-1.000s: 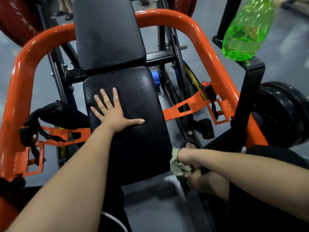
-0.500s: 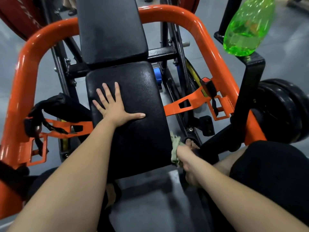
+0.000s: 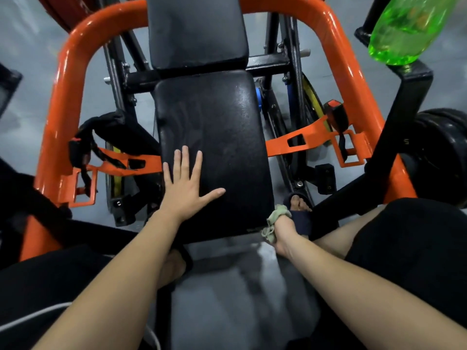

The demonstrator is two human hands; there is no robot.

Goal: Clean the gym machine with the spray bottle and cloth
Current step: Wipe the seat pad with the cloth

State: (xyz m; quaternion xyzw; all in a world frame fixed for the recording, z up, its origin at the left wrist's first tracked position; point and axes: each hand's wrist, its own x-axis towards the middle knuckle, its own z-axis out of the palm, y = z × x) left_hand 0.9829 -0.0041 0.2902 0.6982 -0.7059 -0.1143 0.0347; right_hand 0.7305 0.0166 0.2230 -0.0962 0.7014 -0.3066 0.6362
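The gym machine has a black padded seat, a black back pad above it and an orange tube frame around both. My left hand lies flat with spread fingers on the seat's lower left part. My right hand grips a pale green cloth against the seat's lower right corner. A green translucent spray bottle stands on a black post at the top right, apart from both hands.
Black weight plates sit at the right behind a black upright bar. Orange brackets with black straps hang on both sides of the seat. My feet in dark sandals stand on the grey floor beside my black-clad knees.
My right hand has slid the cloth up along the seat's right edge to its lower corner. My left hand stays flat on the seat, and the view has shifted closer.
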